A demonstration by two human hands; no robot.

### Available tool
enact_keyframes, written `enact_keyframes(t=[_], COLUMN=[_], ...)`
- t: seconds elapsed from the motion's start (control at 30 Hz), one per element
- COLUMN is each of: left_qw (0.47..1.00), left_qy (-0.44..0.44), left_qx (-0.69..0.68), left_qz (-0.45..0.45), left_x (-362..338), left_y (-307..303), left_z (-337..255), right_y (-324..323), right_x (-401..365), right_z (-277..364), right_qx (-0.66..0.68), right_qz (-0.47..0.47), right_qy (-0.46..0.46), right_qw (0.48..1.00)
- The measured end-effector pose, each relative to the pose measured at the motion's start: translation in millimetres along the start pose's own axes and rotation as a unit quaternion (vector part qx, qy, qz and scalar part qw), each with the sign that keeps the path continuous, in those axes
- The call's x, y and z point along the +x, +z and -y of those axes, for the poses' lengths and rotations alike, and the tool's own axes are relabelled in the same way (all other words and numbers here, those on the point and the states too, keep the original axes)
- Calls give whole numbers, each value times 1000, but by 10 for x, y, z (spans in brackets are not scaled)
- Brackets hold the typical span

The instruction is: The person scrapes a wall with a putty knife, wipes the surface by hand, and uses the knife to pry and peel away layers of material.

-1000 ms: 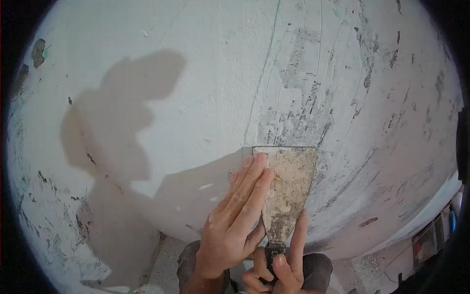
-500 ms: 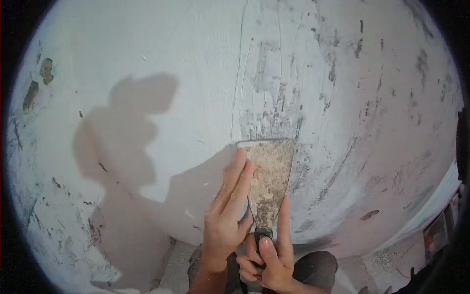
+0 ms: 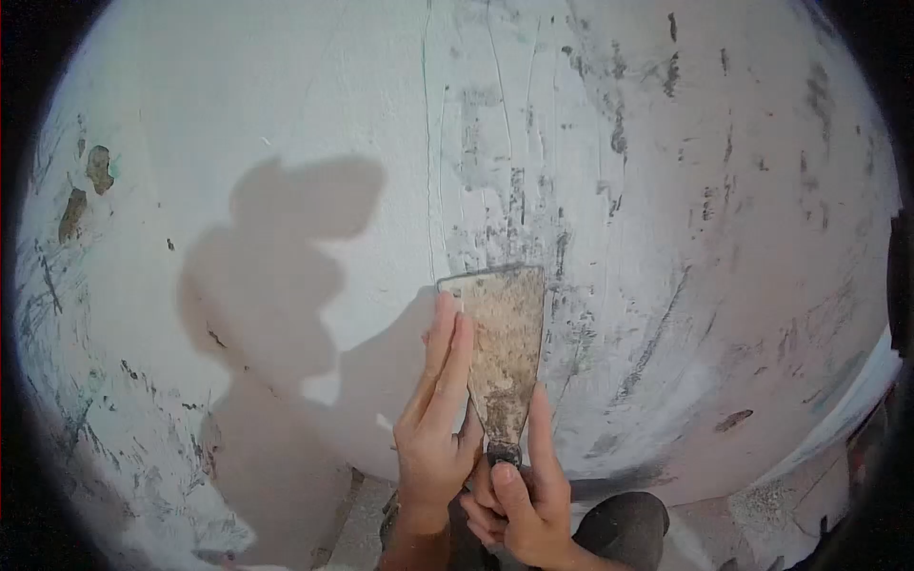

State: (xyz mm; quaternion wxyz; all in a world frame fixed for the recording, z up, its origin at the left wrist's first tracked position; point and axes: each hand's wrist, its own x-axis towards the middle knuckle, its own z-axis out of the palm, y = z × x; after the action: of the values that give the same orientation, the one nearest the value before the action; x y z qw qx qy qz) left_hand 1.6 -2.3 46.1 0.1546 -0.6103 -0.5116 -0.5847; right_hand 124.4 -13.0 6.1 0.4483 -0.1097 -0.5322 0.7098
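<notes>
Rust-stained flat steel scraper (image 3: pixel 500 343) lies against scuffed white plaster wall (image 3: pixel 286 114). Right hand (image 3: pixel 526 509) closed around its dark handle (image 3: pixel 504 458); left hand (image 3: pixel 436 419), fingers straight, presses the scraper's left side. Likely light, stiff, slightly springy: grip at handle.

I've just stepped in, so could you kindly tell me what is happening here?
A person holds a scraper against a scuffed white wall. The right hand grips its handle, index finger laid up the blade; the left hand presses flat fingers on the blade's left side.
</notes>
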Motion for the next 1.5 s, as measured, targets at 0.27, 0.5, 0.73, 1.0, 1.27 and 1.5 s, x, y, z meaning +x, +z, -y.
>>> enact_keyframes(t=[0.27, 0.5, 0.73, 1.0, 1.27, 1.5], left_qw=[1000, 999, 998, 999, 999, 999], left_qy=[-4, 11, -4, -4, 1, 16], left_qx=[4, 31, 56, 0, 3, 20], left_qz=[-5, -13, -32, -31, -42, -29], left_x=[-63, -20, -11, 6, 41, 37], left_y=[18, 30, -26, 12, -11, 0], left_z=[2, 46, 32, -14, -7, 74], right_y=[-12, -59, 109, 75, 157, 130], right_x=[-49, 64, -52, -4, -35, 46], right_z=[-187, -123, 4, -57, -94, -154], right_qx=[28, -43, 49, 21, 58, -49], right_qz=[24, 38, -4, -4, -1, 15], right_qy=[-46, -28, 19, -48, -14, -96], right_qw=[998, 998, 999, 999, 998, 994])
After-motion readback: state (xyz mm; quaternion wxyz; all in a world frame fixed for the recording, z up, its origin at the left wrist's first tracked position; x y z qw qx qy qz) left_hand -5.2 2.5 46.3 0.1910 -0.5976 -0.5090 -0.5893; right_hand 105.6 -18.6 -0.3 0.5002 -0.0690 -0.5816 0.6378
